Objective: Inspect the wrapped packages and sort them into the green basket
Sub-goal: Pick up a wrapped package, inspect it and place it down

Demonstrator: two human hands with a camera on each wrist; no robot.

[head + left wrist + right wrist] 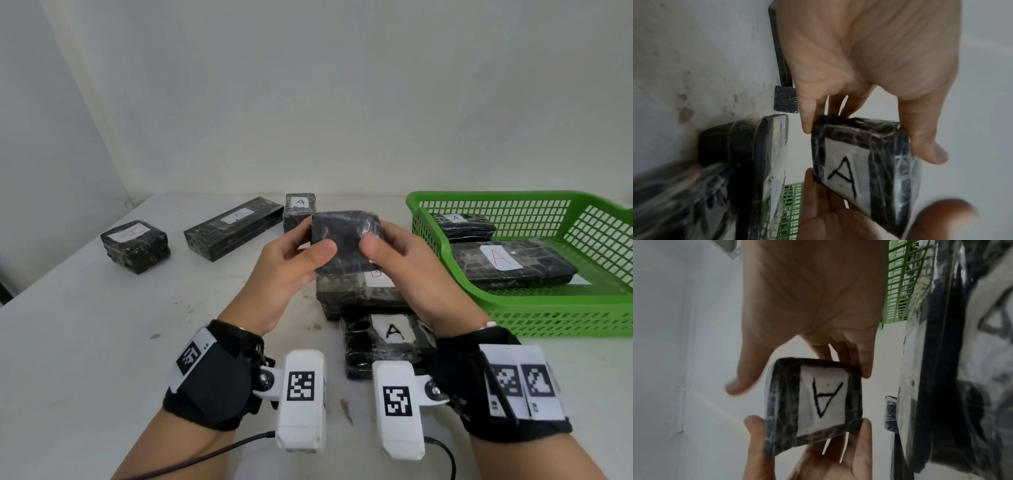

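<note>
A small black wrapped package (346,240) is lifted above the table between both hands. My left hand (294,260) grips its left side and my right hand (397,260) grips its right side, thumbs on the near face. Its white label with a black "A" (842,172) faces down and away, showing in both wrist views (824,400). The green basket (534,308) stands at the right and holds two black packages labelled "A" (513,263) (460,224).
On the white table lie more black wrapped packages: one under my hands (359,291), one labelled "A" near my wrists (380,342), a small upright one (299,209), a long one (233,228) and a square one (135,245) at left. A wall rises behind.
</note>
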